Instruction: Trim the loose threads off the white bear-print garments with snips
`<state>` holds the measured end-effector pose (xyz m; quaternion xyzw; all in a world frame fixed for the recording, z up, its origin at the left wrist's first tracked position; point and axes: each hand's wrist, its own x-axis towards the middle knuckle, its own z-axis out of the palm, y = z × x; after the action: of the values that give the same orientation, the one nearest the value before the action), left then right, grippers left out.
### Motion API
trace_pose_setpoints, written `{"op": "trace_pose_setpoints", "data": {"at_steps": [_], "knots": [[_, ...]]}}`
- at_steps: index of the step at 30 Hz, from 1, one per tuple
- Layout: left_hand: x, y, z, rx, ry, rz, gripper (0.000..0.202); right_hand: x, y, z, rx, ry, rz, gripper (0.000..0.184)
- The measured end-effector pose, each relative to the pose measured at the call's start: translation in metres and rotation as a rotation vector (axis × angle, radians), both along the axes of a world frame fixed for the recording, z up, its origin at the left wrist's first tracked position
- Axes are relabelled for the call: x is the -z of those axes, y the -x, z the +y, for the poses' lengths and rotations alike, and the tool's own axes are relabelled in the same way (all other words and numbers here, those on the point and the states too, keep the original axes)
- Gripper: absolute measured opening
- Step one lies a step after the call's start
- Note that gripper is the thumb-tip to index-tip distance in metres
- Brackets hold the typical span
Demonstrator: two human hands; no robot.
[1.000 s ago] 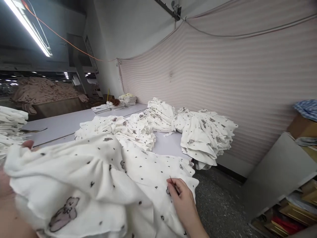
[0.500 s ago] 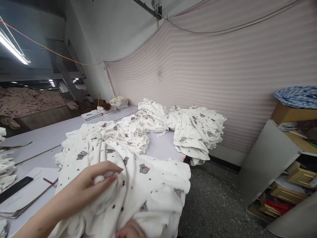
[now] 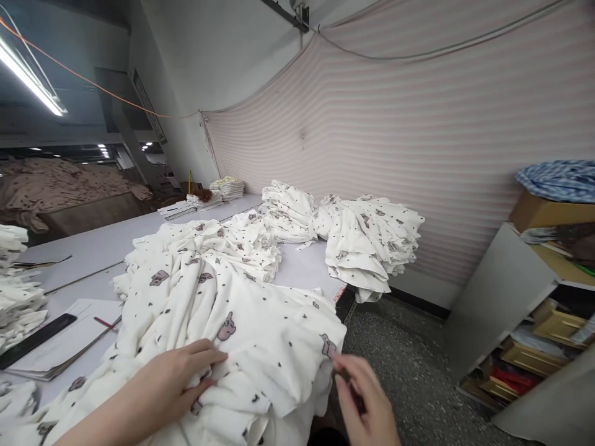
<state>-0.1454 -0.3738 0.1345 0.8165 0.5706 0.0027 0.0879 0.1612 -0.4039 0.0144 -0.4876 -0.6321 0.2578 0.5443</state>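
Observation:
White cloth (image 3: 279,322) with grey-brown animal figures and small dark dots lies heaped in front of me, spilling over the table's near right edge. My left hand (image 3: 181,381) rests on the heap, its thumb and fingers closed around a fold of the cloth. At the cloth's right edge, my right hand (image 3: 367,399) has its thumb and fingers closed on a small dark tool (image 3: 343,374). Most of that tool is hidden inside the hand, so its kind is unclear. The fingertips are close to the cloth edge; whether they touch it I cannot tell.
Two more piles of the same cloth (image 3: 288,210) lie farther back on the pale table (image 3: 300,263). Papers (image 3: 69,347) and a black phone-like object (image 3: 37,339) are at left. A grey cabinet (image 3: 502,303) with drawers stands right, across the dark floor.
My left hand has moved down toward me on the cloth. My right hand has risen from the bottom edge and moved right, to the cloth's edge. The cloth's right side has shifted and been spread flatter.

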Motion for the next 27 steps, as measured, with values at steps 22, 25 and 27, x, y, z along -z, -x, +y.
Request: {"op": "trace_pose_setpoints", "data": {"at_steps": [22,25,27], "knots": [[-0.018,0.002,-0.051,-0.334,-0.487,0.219,0.034,-0.014,0.029,0.018,-0.258,0.114,0.338,0.008],[0.001,-0.056,-0.057,-0.029,-0.778,0.081,0.038,-0.018,0.035,0.013,-0.253,0.081,0.321,0.011],[0.016,-0.095,-0.054,0.115,-0.730,-0.089,0.029,-0.023,0.036,0.010,-0.253,0.053,0.278,0.013]]}}
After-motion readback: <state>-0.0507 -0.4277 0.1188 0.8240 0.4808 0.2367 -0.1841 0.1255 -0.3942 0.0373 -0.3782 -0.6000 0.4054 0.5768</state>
